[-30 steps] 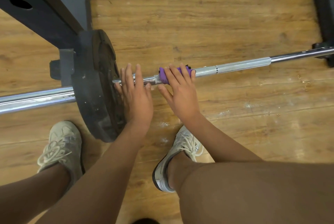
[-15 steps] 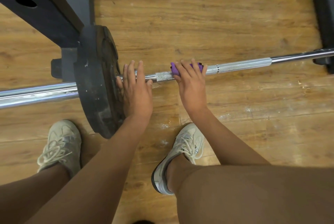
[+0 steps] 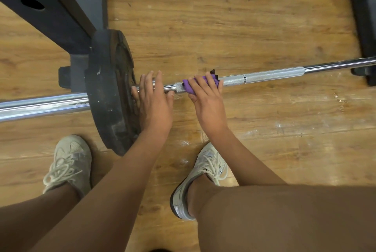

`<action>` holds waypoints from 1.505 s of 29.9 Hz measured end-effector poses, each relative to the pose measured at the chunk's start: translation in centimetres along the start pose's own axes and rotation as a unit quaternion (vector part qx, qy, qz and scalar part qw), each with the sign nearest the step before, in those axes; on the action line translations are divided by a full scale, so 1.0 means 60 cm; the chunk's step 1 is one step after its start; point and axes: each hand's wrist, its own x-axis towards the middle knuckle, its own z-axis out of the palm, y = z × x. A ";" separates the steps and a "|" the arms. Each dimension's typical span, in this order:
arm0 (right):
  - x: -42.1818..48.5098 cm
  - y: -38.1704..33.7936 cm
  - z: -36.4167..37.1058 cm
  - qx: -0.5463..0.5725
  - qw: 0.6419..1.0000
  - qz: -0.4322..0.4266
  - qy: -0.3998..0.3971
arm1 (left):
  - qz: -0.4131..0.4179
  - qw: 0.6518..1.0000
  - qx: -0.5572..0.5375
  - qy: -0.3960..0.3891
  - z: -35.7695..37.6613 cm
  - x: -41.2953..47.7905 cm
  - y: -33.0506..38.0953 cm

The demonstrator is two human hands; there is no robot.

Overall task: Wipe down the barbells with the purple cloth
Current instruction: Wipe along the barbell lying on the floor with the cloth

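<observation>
Barbell place: we see the barbell [image 3: 272, 75] low over the wooden floor [image 3: 223, 27], just ahead of our 2 shoes, with 1 black weight plate [image 3: 105, 93] on it beside the dark rack frame [image 3: 50, 13].

Left hand: our left hand [image 3: 155, 103] lies flat with its fingers straight, across the shaft and right against the plate's inner face. It grasps nothing.

Why the left hand sits there: we judge that it pins the bar so the shaft cannot roll or slide under the rubbing.

Right hand: our right hand [image 3: 209, 101] is clenched over the purple cloth [image 3: 189, 89], fingers across the top and thumb below, so the cloth is squeezed around the shaft.

Why the cloth is wrapped: we judge that a full wrap cleans the whole circumference in 1 pass, not just the top.

Cloth place: it sits on the knurled section, near the left hand but apart from it, with a short bare stretch of bar between them.

Long axis: the bar runs left to right across our view, and its right end tilts slightly away from us.

Ends: the thick sleeve leaves the frame at the left. The thin shaft runs out at the right, past another dark rack foot.

Stroke direction: we judge that wiping must follow this axis, towards the long stretch of bar on the right.
</observation>
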 end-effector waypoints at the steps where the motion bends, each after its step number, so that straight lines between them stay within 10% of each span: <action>1: -0.002 0.000 -0.002 0.005 1.000 -0.005 -0.010 | -0.002 1.000 0.009 -0.017 -0.002 0.002 0.005; 10: 0.005 0.034 -0.042 -0.019 0.999 0.004 -0.035 | 0.073 0.976 0.107 -0.173 -0.023 0.050 0.031; 36: -0.040 0.091 -0.092 -0.019 0.993 -0.012 -0.116 | 0.066 0.988 0.111 -0.081 0.020 -0.092 0.017; 45: -0.099 0.087 -0.087 -0.014 0.999 0.015 -0.036 | 0.079 0.987 0.118 -0.077 0.030 -0.122 0.008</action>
